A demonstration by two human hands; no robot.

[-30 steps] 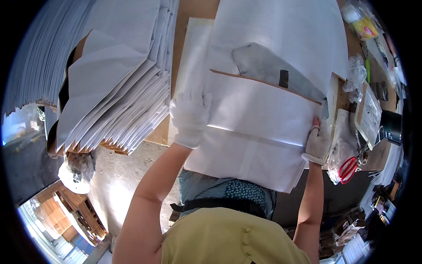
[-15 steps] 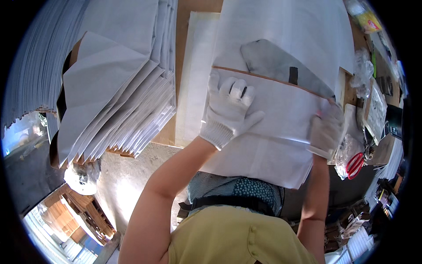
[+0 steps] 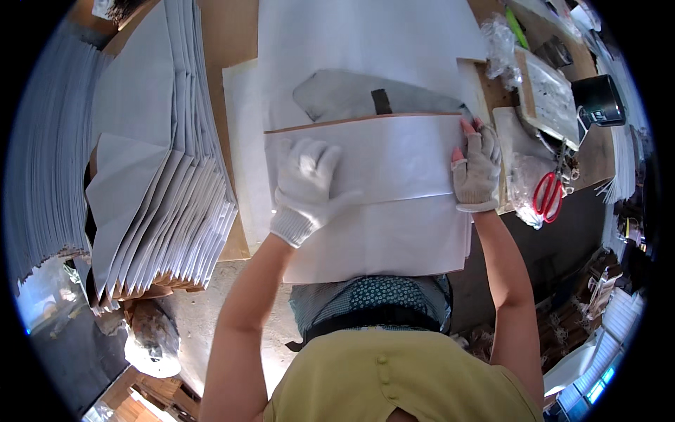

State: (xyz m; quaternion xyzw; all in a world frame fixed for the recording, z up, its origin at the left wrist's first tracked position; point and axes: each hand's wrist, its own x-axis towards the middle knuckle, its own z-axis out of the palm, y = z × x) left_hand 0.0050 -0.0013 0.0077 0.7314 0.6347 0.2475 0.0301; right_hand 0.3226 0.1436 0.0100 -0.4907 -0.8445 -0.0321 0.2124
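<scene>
A large white paper sheet point(image 3: 394, 158) lies in front of me, its upper part folded over with a brown edge along the top. My left hand point(image 3: 306, 183), in a white knit glove, rests on the left part of the fold, thumb stretched out to the right. My right hand point(image 3: 479, 165) lies along the sheet's right edge, fingers extended, bare tips showing from the glove. Beyond the fold sits a grey flat template point(image 3: 344, 95) with a dark patch, partly covered by the paper. More white paper point(image 3: 373, 35) extends behind it.
On the left stand a fanned stack of folded white paper point(image 3: 169, 211) and a taller stack point(image 3: 46, 155). To the right are red-handled scissors point(image 3: 547, 197), crumpled clear plastic point(image 3: 500, 49), a whitish board point(image 3: 552, 95) and a black cup point(image 3: 598, 100). A brown tabletop point(image 3: 228, 32) shows between.
My view has shifted, and the folded sheet now appears squarer to me. My right hand, blurred before, now lies at the right edge. My left hand stays on the fold.
</scene>
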